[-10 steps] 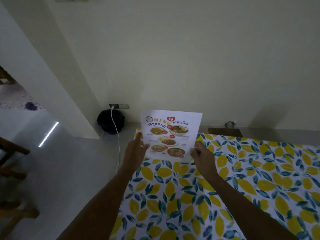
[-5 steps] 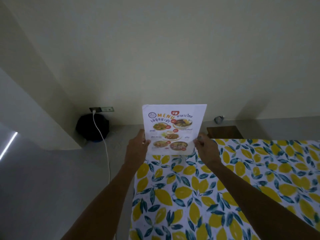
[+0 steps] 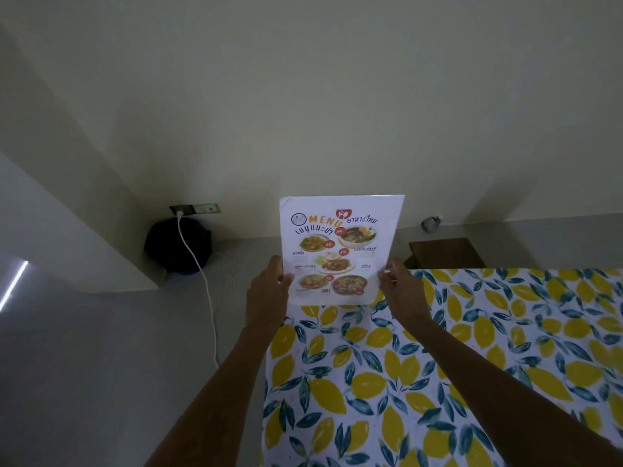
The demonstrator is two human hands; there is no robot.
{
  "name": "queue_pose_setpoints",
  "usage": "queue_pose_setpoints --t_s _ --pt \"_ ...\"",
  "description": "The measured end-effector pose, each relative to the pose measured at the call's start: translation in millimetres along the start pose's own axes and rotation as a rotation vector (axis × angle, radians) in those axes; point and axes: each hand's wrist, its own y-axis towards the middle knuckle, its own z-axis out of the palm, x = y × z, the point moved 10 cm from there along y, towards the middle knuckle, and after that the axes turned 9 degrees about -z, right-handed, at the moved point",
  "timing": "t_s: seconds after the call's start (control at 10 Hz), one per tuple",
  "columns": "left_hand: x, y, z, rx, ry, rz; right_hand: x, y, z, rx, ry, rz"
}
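A white menu sheet [image 3: 340, 247] with food pictures and the word MENU is held upright in front of me, above the far left corner of the table. My left hand [image 3: 268, 293] pinches its lower left edge, thumb on the front. My right hand [image 3: 401, 291] pinches the lower right edge. Both arms stretch forward over the table [image 3: 438, 382], which wears a cloth printed with yellow lemons and blue leaves.
A black round object [image 3: 172, 246] sits on the floor by the wall under a socket [image 3: 195, 208], with a white cable [image 3: 202, 284] trailing down across the floor. A brown wooden stool [image 3: 441, 252] stands behind the table. A small grey thing [image 3: 431, 223] lies by the wall.
My view has swung to the right and upward, so the table corner and wall shifted in frame. Both hands keep the same hold on the menu, lifted slightly.
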Motion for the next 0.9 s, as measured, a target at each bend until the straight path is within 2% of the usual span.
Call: queue_pose_setpoints --t_s 0.2,0.5,0.8,0.9 --pt "-3.9 -7.4 -0.1 -0.018 -0.029 -0.004 1.3 -0.6 -4.1 0.002 -0.008 -0.004" --pt "1.1 -1.6 2.9 0.027 -0.1 -0.079 -7.7 4.0 2.2 0.133 0.095 0.15" --pt "-2.0 -7.8 -8.0 0.028 -0.053 -0.054 -6.6 -5.7 -3.6 0.204 0.127 0.216" --pt "0.3 -7.3 -7.3 0.005 -0.024 -0.06 -4.6 -10.6 -16.3 0.182 0.125 0.223"
